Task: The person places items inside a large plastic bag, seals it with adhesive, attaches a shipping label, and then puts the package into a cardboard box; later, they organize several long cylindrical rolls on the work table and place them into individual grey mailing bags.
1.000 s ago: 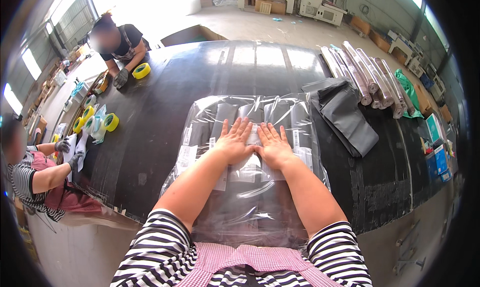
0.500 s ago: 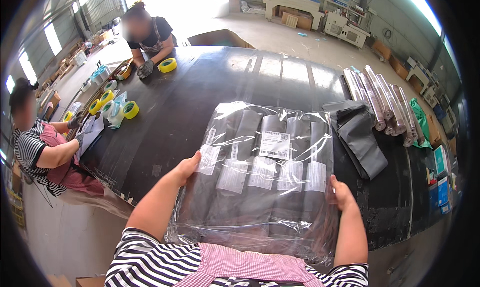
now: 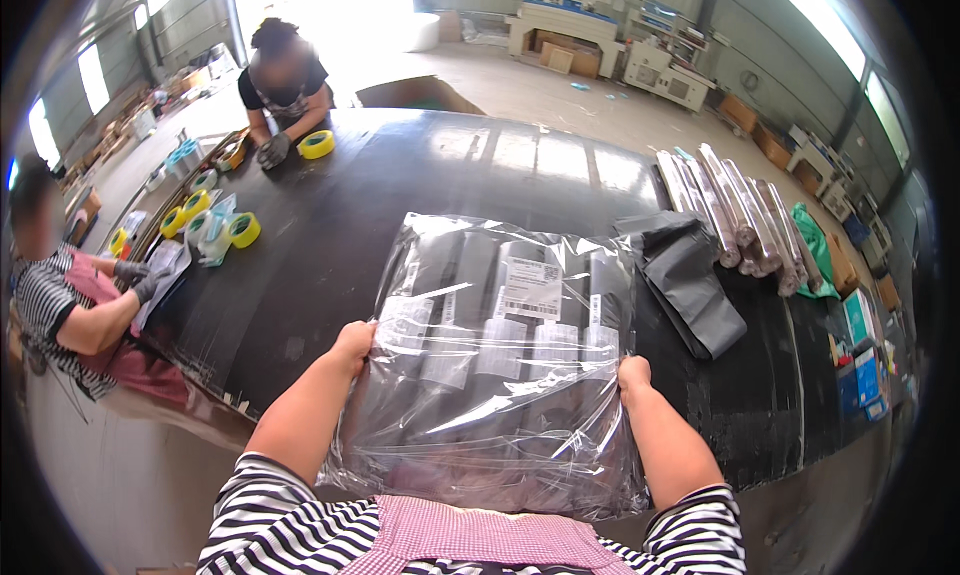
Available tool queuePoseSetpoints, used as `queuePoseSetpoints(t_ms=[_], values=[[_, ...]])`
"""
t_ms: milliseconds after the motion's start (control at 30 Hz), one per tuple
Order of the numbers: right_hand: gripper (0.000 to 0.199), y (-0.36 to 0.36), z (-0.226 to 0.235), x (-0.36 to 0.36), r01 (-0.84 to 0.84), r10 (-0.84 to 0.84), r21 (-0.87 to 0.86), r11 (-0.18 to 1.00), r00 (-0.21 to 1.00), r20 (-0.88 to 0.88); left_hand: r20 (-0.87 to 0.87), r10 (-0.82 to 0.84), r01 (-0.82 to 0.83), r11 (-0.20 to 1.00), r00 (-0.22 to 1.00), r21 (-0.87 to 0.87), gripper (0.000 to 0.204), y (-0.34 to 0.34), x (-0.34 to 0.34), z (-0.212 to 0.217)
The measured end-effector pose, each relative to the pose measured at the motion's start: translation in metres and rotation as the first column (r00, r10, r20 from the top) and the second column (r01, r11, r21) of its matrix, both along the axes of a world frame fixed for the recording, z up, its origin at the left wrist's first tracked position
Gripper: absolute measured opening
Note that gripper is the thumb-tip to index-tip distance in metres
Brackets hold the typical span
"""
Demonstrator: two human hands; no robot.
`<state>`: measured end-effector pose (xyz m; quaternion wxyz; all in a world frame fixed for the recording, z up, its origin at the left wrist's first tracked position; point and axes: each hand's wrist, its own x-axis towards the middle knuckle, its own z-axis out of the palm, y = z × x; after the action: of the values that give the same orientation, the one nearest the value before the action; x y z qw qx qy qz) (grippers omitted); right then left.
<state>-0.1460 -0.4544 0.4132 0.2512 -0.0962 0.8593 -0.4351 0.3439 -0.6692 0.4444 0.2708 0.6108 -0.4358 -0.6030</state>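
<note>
A large clear plastic bag (image 3: 480,425) lies in front of me on the near side of the black table. Inside it several dark rolls (image 3: 452,265) sit side by side, each with a white label band. One larger white label (image 3: 533,287) shows near the top middle of the bag. My left hand (image 3: 355,344) is closed on the bag's left edge. On the opposite edge, my right hand (image 3: 633,372) grips the film in a closed fist. Wrinkles and glare run across the plastic between my hands. The fingertips of both hands are partly hidden.
Right of the bag are folded dark grey plastic (image 3: 690,285) and several wrapped rolls (image 3: 735,210). Yellow tape rolls (image 3: 242,229) lie along the left edge of the black table (image 3: 350,205). One co-worker (image 3: 75,305) holds papers at left; another (image 3: 285,90) leans at the far corner.
My fingers have closed more tightly on both bag edges, and the right hand's thumb has folded in. The film is pulled into more creases. My view has shifted slightly right.
</note>
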Motion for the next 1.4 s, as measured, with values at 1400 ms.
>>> queuePoseSetpoints(t_ms=[1400], values=[[0.029, 0.130, 0.316, 0.522, -0.712, 0.842, -0.668, 0.219, 0.483, -0.239, -0.427, 0.766, -0.841, 0.264, 0.481, -0.473, 0.027, 0.682, 0.313, 0.301]])
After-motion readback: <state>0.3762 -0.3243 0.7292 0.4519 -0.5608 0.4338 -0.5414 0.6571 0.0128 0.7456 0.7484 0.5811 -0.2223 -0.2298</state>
